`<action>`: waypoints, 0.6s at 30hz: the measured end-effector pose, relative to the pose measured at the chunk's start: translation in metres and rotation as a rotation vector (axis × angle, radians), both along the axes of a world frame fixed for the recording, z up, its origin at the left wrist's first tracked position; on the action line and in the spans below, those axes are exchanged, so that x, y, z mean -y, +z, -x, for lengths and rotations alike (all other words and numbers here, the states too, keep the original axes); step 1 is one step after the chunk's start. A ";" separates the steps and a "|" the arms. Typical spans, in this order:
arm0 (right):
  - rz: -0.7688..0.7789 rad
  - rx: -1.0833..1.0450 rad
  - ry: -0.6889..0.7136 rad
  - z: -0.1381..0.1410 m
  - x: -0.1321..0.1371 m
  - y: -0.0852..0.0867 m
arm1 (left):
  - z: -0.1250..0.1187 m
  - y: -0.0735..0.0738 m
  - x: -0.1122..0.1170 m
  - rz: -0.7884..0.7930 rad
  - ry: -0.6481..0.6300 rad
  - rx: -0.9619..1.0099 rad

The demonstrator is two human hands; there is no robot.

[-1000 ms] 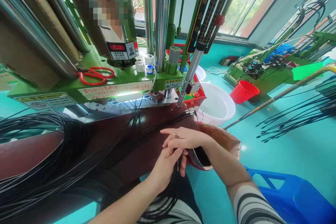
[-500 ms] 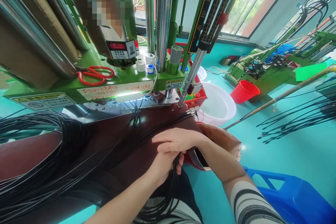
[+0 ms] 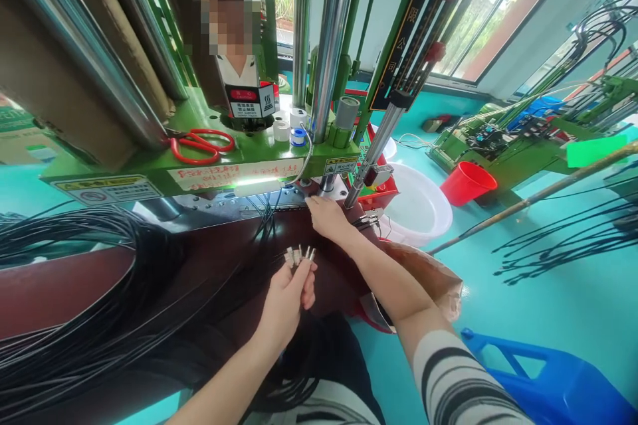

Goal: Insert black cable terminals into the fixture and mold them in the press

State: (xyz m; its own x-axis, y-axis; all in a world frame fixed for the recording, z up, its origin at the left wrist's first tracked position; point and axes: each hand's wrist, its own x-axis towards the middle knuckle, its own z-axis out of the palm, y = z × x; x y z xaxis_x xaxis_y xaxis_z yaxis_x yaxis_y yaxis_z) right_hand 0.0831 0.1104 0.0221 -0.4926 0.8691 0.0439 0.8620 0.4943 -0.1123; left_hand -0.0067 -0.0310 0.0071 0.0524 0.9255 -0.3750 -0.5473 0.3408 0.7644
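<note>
My left hand [image 3: 288, 295] is closed around several black cables, whose metal connector ends [image 3: 300, 254] stick up above my thumb. The rest of these cables hangs down over my lap. My right hand [image 3: 329, 218] reaches forward to the front edge of the green press machine [image 3: 199, 176], by the metal plate under it. Its fingers are mostly hidden behind the back of the hand, so I cannot tell what they touch. Left of it, a small bunch of black cables [image 3: 266, 222] comes out from under the lit front of the press onto the brown tabletop [image 3: 209, 249].
Coiled black cables [image 3: 100, 239] cover the table's left side. Red-handled scissors [image 3: 202, 146] and tape rolls [image 3: 298, 135] lie on the press. To the right are a white tub [image 3: 433, 212], a red bucket [image 3: 468, 182] and a blue plastic stool-like object [image 3: 558, 372]. A person stands behind the press.
My hands have come apart. The right hand has moved forward to the press edge; the left hand has drawn slightly back, showing the connectors in its grip. The view has shifted a little.
</note>
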 end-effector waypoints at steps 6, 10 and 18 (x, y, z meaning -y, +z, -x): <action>0.097 0.102 0.020 0.005 -0.014 0.000 | 0.014 -0.002 0.007 -0.014 0.021 0.032; 0.281 0.109 0.092 -0.020 0.006 0.021 | 0.015 -0.008 0.008 -0.011 -0.009 0.026; 0.988 -0.919 -0.217 -0.076 0.090 0.007 | 0.001 -0.005 0.005 -0.021 -0.136 0.020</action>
